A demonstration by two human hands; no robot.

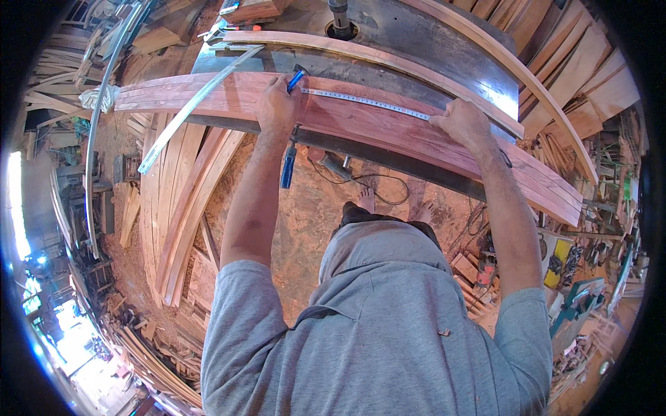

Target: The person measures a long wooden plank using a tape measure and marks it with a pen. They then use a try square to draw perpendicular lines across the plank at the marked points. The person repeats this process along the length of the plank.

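A long curved reddish wooden board (388,128), made of layered strips, lies across the machine table. Along its top face runs a pale tape measure blade (368,102), stretched between my hands. My left hand (279,104) is closed at the blade's left end, beside a shiny blue piece (296,79) whose kind I cannot make out. My right hand (461,123) grips the tape's right end, fist resting on the board; its fingers hide what is inside. A clamp's blue handle (287,170) hangs below the board's near edge, close to my left wrist.
A pale flat strip (198,107) crosses the board's left part. The dark metal table (409,41) carries a spindle (340,21) and another curved strip (388,59). Curved planks (187,208) lean at left. A power tool (333,163) with a cable lies on the sawdust-covered floor.
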